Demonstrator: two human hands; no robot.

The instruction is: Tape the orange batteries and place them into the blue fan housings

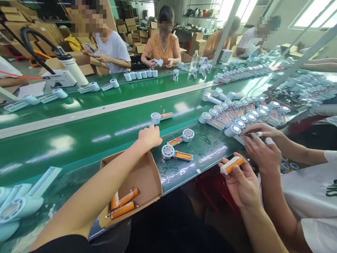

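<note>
My left hand [150,137] reaches over the green belt, its fingers curled at the near edge of a white handheld fan [155,118]. That fan's handle is uncovered and shows an orange battery inside. My right hand [243,184] holds an orange battery [233,165] with a white strip along it, between thumb and fingers. Two more fans lie on the table edge between my hands, a nearer fan [167,151] and a farther fan [188,135], both with orange batteries in their handles. Below my left forearm, a cardboard box [143,168] contains several wired orange batteries [123,209].
A co-worker's hands [263,144] work close by on the right, beside rows of fans [238,109]. White fan parts [21,207] are piled at left. Co-workers sit across the belt [118,105]. A white cylindrical machine [75,70] stands far left, a bottle [194,60] at the back.
</note>
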